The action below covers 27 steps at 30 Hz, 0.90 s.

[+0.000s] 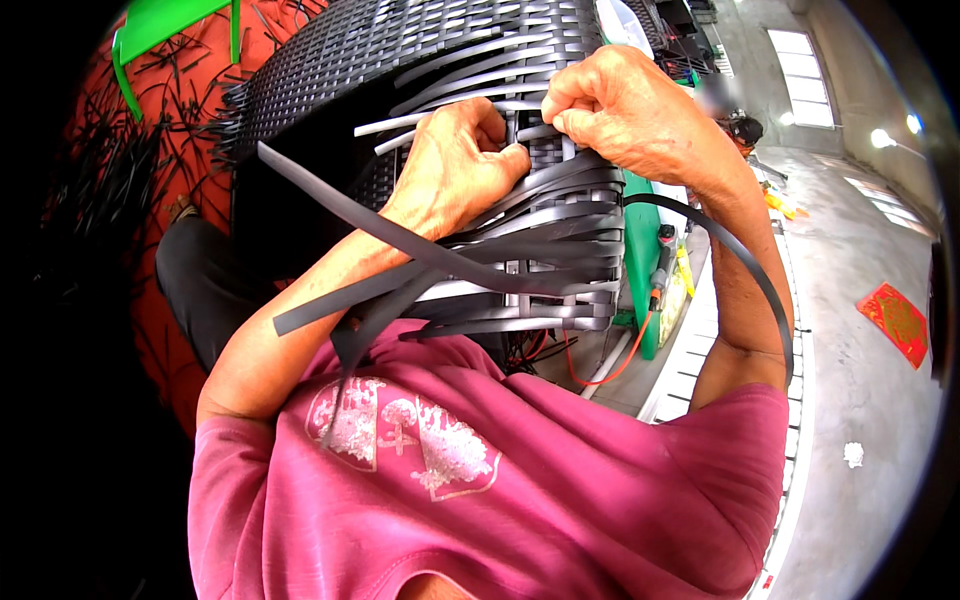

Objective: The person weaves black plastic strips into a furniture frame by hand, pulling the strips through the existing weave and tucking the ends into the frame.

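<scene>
One black, basket-textured woven piece [340, 70] has many flat, glossy strips [350, 209] loose at its near right corner. Toward its right edge, the left hand [460, 160] is half-curled and the right hand [625, 115] narrowed at the fingertips; whether either grips a strip, I cannot tell. One pink shirt [590, 470] bears a worn, pale print [447, 455].

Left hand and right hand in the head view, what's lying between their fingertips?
The head view shows a narrow stretch of black woven strips between the left hand and the right hand; the fingertips are apart.
</scene>
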Available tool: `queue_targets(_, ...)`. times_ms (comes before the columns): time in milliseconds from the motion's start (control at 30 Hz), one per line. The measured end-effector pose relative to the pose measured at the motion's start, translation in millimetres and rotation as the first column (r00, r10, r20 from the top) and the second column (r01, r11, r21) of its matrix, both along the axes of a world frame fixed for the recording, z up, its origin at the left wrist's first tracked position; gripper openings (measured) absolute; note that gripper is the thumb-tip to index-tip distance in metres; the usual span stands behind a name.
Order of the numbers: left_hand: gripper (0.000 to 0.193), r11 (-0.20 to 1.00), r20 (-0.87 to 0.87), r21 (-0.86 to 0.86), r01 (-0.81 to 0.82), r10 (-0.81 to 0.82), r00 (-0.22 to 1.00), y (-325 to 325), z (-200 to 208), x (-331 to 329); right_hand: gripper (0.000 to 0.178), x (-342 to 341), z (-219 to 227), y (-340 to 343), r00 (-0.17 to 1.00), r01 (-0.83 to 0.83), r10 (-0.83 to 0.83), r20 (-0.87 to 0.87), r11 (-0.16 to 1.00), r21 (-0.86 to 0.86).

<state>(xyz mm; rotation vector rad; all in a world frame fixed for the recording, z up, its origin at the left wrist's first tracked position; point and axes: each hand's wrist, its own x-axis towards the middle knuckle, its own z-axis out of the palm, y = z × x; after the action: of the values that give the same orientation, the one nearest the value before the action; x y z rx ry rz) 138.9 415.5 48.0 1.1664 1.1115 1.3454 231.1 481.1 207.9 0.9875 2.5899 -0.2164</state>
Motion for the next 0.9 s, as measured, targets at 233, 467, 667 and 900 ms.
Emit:
queue_targets(233,0.017,0.999,0.029,-0.038,0.012,-0.011,1.0,0,-1,3,0.014,0,-15,-7,0.991,-0.137,0.135,0.022,0.975,0.175)
queue_targets(467,0.017,0.96,0.51,-0.066,0.271,-0.201,0.836,0,-25,-14,0.012,11,-23,-13,0.933,-0.226,0.291,-0.21,0.931,0.287)
queue_targets(667,0.015,0.701,-0.697,0.026,-0.712,0.524,0.49,0,-149,-190,0.02,40,17,-35,0.877,0.019,0.206,-0.434,0.888,0.459)
queue_targets(900,0.021,0.75,0.03,0.057,-0.659,0.658,0.752,-7,-84,-174,0.024,81,-3,-24,0.863,0.126,-0.041,-0.503,0.983,0.137)
